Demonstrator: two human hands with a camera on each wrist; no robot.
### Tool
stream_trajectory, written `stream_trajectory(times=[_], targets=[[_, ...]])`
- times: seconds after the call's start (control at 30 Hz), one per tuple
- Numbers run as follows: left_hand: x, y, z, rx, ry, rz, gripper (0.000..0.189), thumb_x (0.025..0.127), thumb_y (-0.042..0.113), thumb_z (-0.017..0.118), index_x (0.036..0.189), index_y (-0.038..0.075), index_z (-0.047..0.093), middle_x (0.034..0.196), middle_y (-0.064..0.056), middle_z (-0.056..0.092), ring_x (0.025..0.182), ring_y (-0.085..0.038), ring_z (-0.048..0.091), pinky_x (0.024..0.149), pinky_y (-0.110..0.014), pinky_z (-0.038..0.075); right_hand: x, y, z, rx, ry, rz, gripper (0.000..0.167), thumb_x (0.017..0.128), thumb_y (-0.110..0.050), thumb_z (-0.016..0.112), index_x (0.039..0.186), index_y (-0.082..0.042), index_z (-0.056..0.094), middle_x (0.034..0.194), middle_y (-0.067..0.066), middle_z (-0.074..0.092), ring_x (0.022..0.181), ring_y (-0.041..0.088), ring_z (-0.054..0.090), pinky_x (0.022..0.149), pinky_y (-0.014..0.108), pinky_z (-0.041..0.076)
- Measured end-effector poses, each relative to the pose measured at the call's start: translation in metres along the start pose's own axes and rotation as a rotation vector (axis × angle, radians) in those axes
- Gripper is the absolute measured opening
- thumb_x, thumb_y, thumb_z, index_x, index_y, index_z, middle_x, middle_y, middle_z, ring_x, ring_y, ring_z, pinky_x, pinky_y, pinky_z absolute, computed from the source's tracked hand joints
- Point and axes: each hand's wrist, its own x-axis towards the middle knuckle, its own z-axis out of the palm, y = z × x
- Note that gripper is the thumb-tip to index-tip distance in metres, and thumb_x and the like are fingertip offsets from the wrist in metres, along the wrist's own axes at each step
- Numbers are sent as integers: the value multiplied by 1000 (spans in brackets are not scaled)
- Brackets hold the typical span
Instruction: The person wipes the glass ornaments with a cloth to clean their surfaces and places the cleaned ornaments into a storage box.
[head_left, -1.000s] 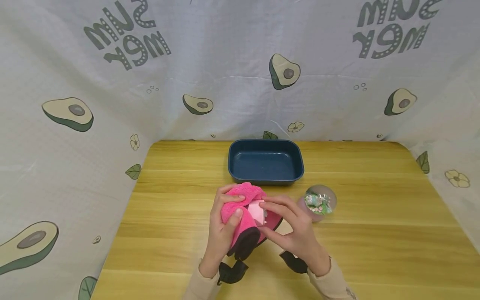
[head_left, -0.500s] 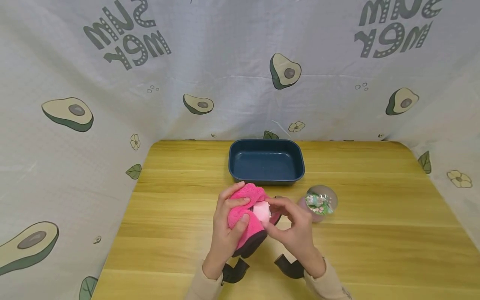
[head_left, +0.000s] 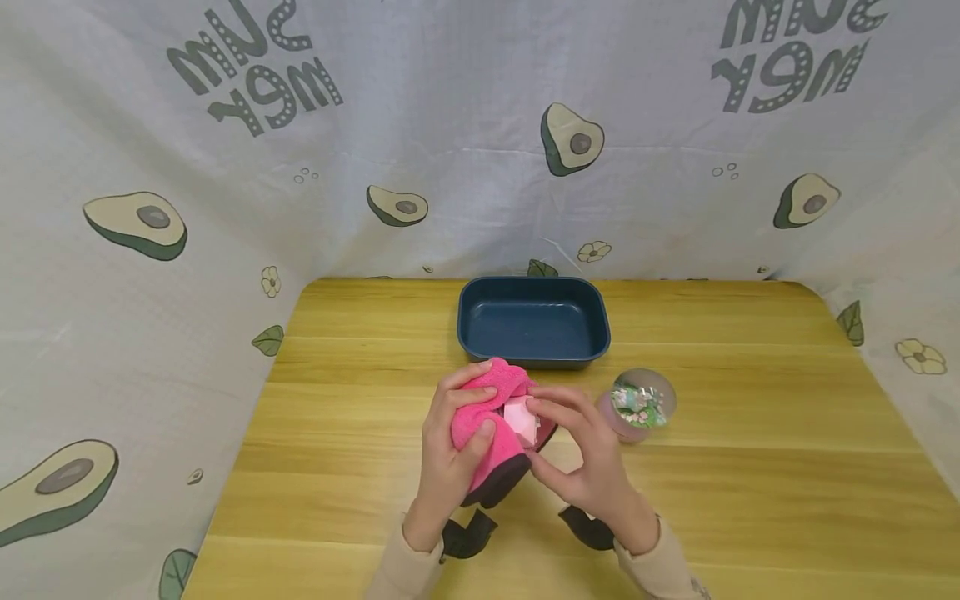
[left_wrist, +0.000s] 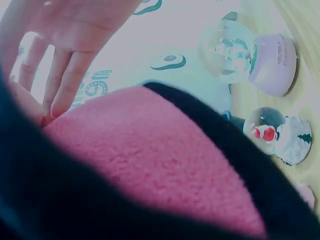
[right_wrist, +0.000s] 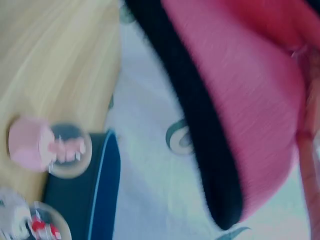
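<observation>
Centrally, pink cloth (head_left: 487,421): bunched between the two hands, nearer the person than the blue tray, its dark border (head_left: 498,482) low on the near side.
Left hand (head_left: 446,446): grips the cloth from the left, fingers bent over the folds, thumb pressed on the near fold.
Pink block (head_left: 519,419): peeks from the cloth's right side, the rest hidden in the folds.
Right hand (head_left: 588,450): pinches the block, fingers at its upper edge, thumb by its lower corner.
Blue tray (head_left: 534,321): beyond the cloth, far rim near the table's back edge.
Snow globe (head_left: 637,406): just right of the right hand, limiting room there.
Table (head_left: 750,467): broad wood lies between each forearm and its side edge.
Curtain (head_left: 480,142): rises behind the back edge.
</observation>
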Motion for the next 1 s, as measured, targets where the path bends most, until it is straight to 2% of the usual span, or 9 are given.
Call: stream_trajectory(times=[0.17, 0.37, 0.47, 0.6, 0.67, 0.73, 0.83, 0.93, 1.0], targets=[[-1, -1, -1, -42, -3, -18, 30, 93, 29, 55, 110, 4, 55, 128, -14, 52, 118, -29, 50, 87, -37, 52, 5, 4, -2, -8, 7, -124, 38, 87, -25, 71, 109, 5, 65, 105, 23, 61, 100, 24, 60, 91, 21, 47], [-3, -2, 1, -40, -19, -11, 29, 94, 30, 54, 108, 5, 56, 123, -13, 54, 115, -29, 52, 86, -38, 53, 5, 4, -4, -24, 38, -139, 40, 84, -26, 73, 104, 8, 66, 97, 20, 65, 90, 22, 63, 91, 22, 47], [-3, -2, 1, -13, -35, 12, 29, 94, 31, 53, 107, 6, 56, 123, -13, 55, 115, -28, 53, 86, -38, 53, 1, 3, -3, 30, 45, -40, 44, 84, -27, 74, 103, 12, 64, 92, 17, 66, 76, 19, 62, 78, 21, 52], [-3, -3, 2, 9, -56, 58, 29, 96, 32, 51, 107, 6, 57, 122, -13, 56, 115, -28, 53, 88, -38, 52, -3, -6, -2, 170, 63, 243, 41, 81, -18, 77, 102, 14, 61, 87, 8, 66, 67, 11, 62, 60, 19, 54], [-4, -4, 2, 8, -45, 59, 29, 96, 32, 50, 106, 6, 57, 122, -13, 56, 114, -28, 54, 88, -38, 52, -2, -12, -1, 210, 76, 357, 35, 77, -6, 78, 102, 12, 61, 86, 7, 67, 67, 10, 64, 60, 20, 54], [-4, -4, 3, -13, -21, 36, 29, 95, 31, 52, 106, 5, 57, 121, -13, 56, 114, -28, 54, 88, -38, 52, 0, -15, -1, 199, 65, 412, 34, 74, 0, 79, 103, 10, 62, 85, 6, 66, 68, 10, 63, 60, 21, 55], [-4, -5, 2, -79, 25, -16, 28, 94, 27, 53, 106, 3, 57, 122, -14, 56, 116, -31, 53, 90, -39, 50, 3, -15, 1, 139, 29, 339, 40, 80, -11, 77, 111, 8, 61, 88, 10, 65, 69, 12, 63, 61, 21, 54], [-1, -3, 0, -148, 51, -69, 27, 92, 24, 55, 107, 1, 55, 125, -14, 54, 118, -33, 52, 90, -39, 50, 3, -10, 2, 61, 0, 154, 50, 87, -31, 70, 116, 7, 58, 102, 17, 62, 84, 17, 62, 72, 21, 53], [1, -1, -1, -171, 57, -95, 27, 91, 22, 56, 108, 0, 55, 126, -15, 54, 119, -35, 51, 89, -40, 51, 3, -7, 2, 27, -5, 39, 47, 88, -29, 69, 117, 6, 58, 109, 21, 59, 96, 21, 60, 82, 21, 51]])
